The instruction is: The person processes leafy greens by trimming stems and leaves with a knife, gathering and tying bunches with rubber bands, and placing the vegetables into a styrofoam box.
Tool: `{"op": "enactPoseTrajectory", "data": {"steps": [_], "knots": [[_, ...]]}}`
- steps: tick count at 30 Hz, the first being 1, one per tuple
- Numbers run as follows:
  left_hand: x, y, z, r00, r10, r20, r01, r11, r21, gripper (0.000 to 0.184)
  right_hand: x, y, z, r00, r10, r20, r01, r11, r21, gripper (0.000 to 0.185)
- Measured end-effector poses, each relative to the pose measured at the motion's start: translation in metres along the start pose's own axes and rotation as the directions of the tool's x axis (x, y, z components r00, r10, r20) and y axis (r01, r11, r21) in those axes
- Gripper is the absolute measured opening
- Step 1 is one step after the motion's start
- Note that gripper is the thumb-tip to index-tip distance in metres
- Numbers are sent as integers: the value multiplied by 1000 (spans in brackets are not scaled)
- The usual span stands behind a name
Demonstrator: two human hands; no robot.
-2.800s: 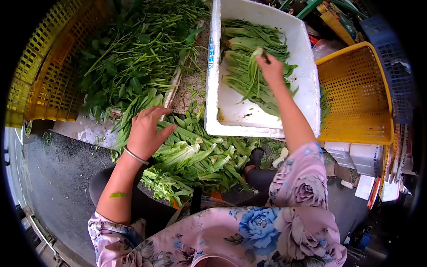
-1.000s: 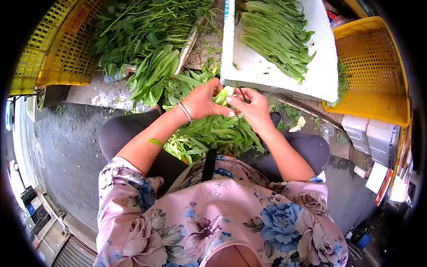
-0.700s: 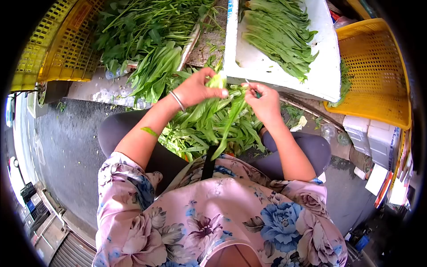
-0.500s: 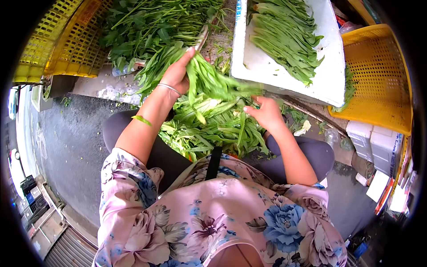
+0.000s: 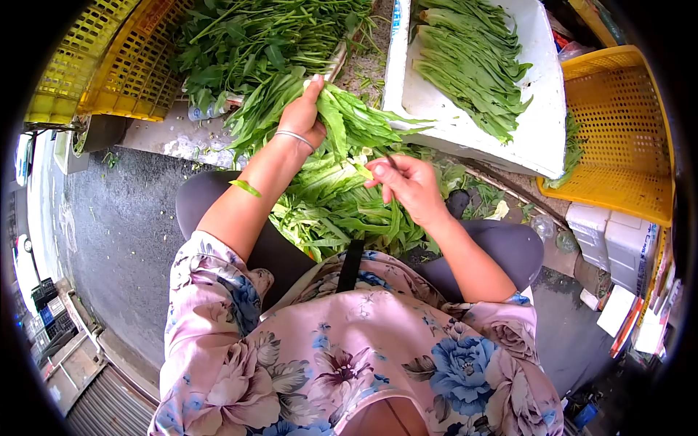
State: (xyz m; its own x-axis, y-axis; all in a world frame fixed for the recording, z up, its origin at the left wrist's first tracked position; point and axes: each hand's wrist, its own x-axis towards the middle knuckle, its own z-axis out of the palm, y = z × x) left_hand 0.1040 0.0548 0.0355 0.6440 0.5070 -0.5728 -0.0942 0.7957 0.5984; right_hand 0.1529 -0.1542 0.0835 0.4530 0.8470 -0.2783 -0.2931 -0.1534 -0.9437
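Note:
My left hand [image 5: 304, 116] is closed around a bunch of long-leaf lettuce [image 5: 356, 116], whose leaf tips point to the right. A wristband sits on that wrist, and a loose leaf scrap [image 5: 246, 188] clings to the forearm. My right hand [image 5: 408, 183] is in a pinch just below the bunch, with a small yellowish leaf [image 5: 361, 171] at the fingertips. A thin dark piece shows by its thumb; I cannot tell what it is. Between my knees lies a heap of loose lettuce leaves [image 5: 334, 211], under both hands.
A white foam box [image 5: 472, 142] with lettuce laid in rows stands at the upper right. Beside it is a yellow crate [image 5: 618, 160]. Dark green stemmed vegetables [image 5: 269, 43] are piled at the upper left, near more yellow crates [image 5: 123, 73]. White foam boxes [image 5: 614, 232] sit at the right.
My right hand has moved left and inward, and a yellowish leaf now shows at its fingertips. The lettuce bunch in my left hand, blurred at its tips before, is now steadier.

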Motion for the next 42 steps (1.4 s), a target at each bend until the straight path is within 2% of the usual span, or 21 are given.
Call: {"op": "enactPoseTrajectory", "data": {"steps": [6,10,12,15,17,18,19,20,22,24,26,28,29,30,32,34,36,38,39,41,42], "knots": [[7,-10,-1,997,-21,74,22,1000,-16,37,5,1,10,999,-22,48,30,983,-179,15],[25,12,-19,972,88,-218,-116,986,-122,34,-9,-1,15,873,-407,267,487,723,-490,12],[30,28,-37,948,196,-252,-207,978,-18,35,-13,3,12,937,-267,227,346,805,-482,19],[13,51,-52,797,538,-274,-384,802,458,38,-10,12,-11,960,62,272,205,507,-837,27],[25,60,-88,742,641,-196,-313,589,745,49,-22,23,-22,972,39,230,188,451,-873,37],[24,60,-94,741,643,-195,-312,586,748,49,-25,26,-25,981,19,193,171,387,-906,48],[19,59,-99,789,598,-142,-179,445,878,53,-22,-1,-18,913,404,52,-40,216,-976,64],[16,60,-104,837,538,-105,-51,267,962,57,-22,0,-19,914,402,56,-37,220,-975,64],[25,61,-112,895,445,-24,-69,192,979,55,-24,4,-27,923,378,73,-30,258,-966,61],[31,63,-106,930,305,205,-169,-141,976,52,-24,13,-34,942,317,108,15,284,-959,59],[33,74,-79,955,231,188,-136,-222,965,53,-22,4,-32,929,360,83,-29,294,-955,56],[45,75,-59,857,373,355,-190,-411,892,50,-24,21,-38,967,221,129,52,325,-944,49],[61,74,-60,854,376,360,-225,-358,906,45,-24,26,-42,972,201,123,41,368,-929,44],[68,72,-57,840,375,393,-197,-463,864,37,-24,29,-44,976,183,116,31,409,-912,39],[110,56,-108,532,477,699,-393,-593,703,33,-22,25,-53,991,115,70,7,480,-877,26],[112,33,-126,589,624,513,-381,-346,857,28,-19,0,-61,991,118,-60,-117,569,-814,23],[110,29,-129,543,648,535,-377,-382,844,29,-19,-21,-81,974,75,-212,-193,758,-623,25],[97,39,-111,654,570,498,-307,-402,863,33,-4,-58,-103,908,157,-390,-307,880,-362,22],[96,46,-108,688,521,506,-306,-424,853,36,11,-78,-116,872,158,-464,-361,847,-390,20],[91,54,-98,777,483,403,-180,-443,878,45,56,-68,-177,938,-32,-345,-170,825,-539,17],[85,60,-89,830,453,325,-105,-446,889,50,81,-67,-191,919,-36,-394,-232,756,-612,21]]}}
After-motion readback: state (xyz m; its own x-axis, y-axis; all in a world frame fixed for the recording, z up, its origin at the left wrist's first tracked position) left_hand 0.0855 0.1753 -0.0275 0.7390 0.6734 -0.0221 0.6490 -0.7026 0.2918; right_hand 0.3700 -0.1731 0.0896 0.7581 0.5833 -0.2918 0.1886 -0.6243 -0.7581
